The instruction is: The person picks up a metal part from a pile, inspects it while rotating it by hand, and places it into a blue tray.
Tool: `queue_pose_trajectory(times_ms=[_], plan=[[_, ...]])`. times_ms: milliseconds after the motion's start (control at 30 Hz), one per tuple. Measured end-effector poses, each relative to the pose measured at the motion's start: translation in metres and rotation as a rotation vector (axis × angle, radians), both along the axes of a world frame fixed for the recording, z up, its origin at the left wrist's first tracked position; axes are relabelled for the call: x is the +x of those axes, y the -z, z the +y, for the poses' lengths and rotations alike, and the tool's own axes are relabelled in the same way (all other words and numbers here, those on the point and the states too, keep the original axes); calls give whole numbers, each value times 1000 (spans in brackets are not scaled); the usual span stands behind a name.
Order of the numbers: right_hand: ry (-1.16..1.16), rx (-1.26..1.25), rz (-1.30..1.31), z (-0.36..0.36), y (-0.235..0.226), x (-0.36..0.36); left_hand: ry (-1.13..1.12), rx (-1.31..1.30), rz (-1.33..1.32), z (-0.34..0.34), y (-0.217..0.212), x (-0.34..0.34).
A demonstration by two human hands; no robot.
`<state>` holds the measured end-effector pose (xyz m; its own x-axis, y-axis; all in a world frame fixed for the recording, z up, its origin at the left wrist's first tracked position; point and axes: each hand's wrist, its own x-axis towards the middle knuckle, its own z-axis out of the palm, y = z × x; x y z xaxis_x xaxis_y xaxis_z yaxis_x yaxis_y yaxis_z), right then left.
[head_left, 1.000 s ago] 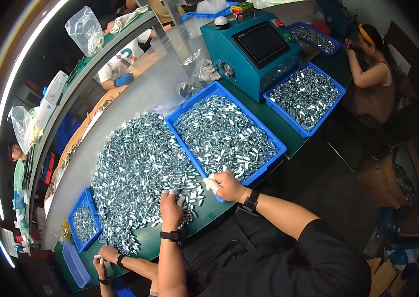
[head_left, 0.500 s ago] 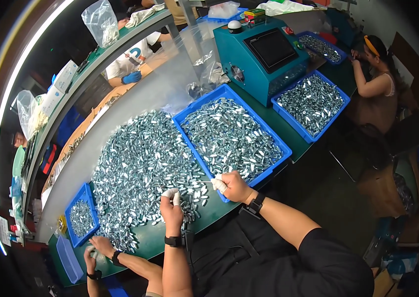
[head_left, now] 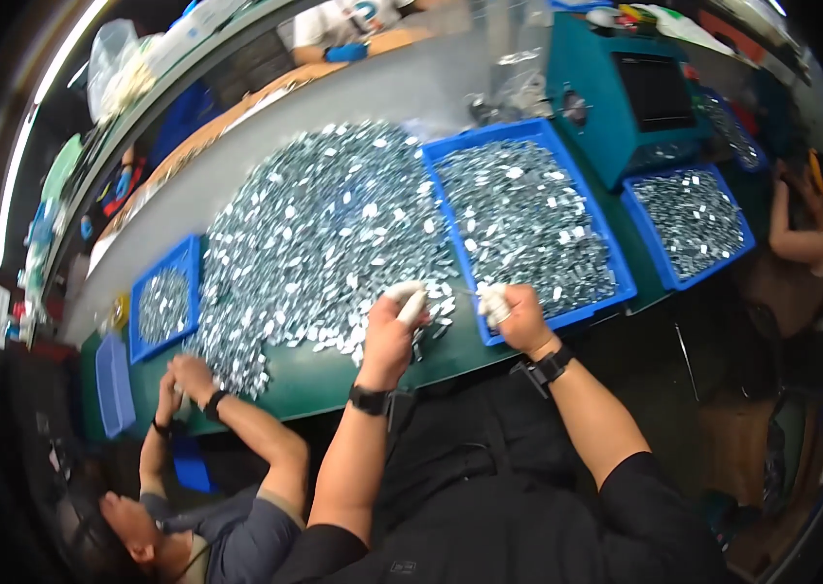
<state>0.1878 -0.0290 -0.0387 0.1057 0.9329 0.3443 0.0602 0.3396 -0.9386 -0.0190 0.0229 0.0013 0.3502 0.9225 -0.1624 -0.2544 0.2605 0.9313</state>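
My left hand, its thumb and finger wrapped in white covers, is curled closed at the near edge of a large heap of small shiny metal pieces. What lies between its fingertips, if anything, is too small and blurred to make out. To its right my right hand, also with white-covered fingertips, is closed around a thin metal rod that sticks out toward the left hand. That hand is over the near left corner of a big blue tray filled with similar metal pieces.
A co-worker's hands work at the left, near a small blue tray of pieces and a blue bin. A teal machine with a screen stands behind another filled blue tray. Another person sits at far right.
The whole view has swung, so the table and trays appear shifted, and more of the left co-worker shows. My hands stay close together over the near table edge, the right still gripping the rod.
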Motion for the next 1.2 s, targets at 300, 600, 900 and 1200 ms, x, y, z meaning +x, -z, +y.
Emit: queue_pose_trajectory(times_ms=[300, 600, 900, 1200], plan=[[-72, -128, -89, 2, -16, -2, 43, -3, 27, -2, -4, 0], [-22, -103, -167, -2, -17, -4, 65, 218, 298, -6, -5, 1], [-40, -113, -254, 1, -17, -4, 28, 121, 212, -4, -6, -1], [-39, -24, -287, 1, -16, -5, 69, 162, 206, 0, 2, -10]])
